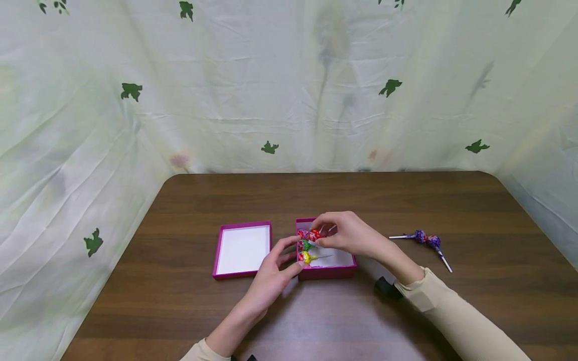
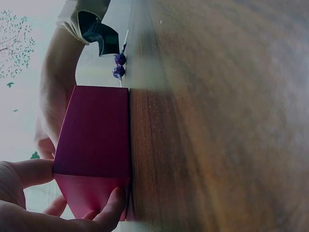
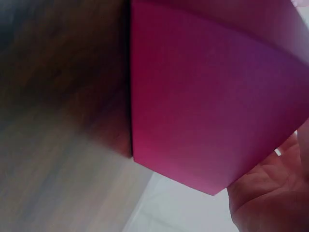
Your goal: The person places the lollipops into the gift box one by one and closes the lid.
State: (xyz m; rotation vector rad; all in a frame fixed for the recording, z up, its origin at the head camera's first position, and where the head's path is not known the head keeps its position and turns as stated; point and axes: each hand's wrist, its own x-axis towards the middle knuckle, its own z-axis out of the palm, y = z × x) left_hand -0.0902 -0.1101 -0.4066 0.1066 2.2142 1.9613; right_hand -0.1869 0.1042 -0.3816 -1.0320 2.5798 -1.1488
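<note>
An open magenta box (image 1: 327,272) with a white inside stands before me. Along its left side lie a yellow lollipop (image 1: 305,257), a green lollipop (image 1: 303,245) and a pinkish-purple lollipop (image 1: 302,233). My right hand (image 1: 349,234) reaches in over the far part of the box and pinches a red lollipop (image 1: 313,234), whose stick is partly behind the fingers. With my left hand (image 1: 272,282) I hold the box at its left side. In the left wrist view, fingers and thumb lie against the outside of the box (image 2: 94,135).
The box lid (image 1: 242,249), white side up, lies left of the box on the brown wooden table (image 1: 180,301). To the right are two purple-wrapped lollipops (image 1: 420,235), heads close together. A leaf-patterned curtain (image 1: 289,85) hangs behind the table.
</note>
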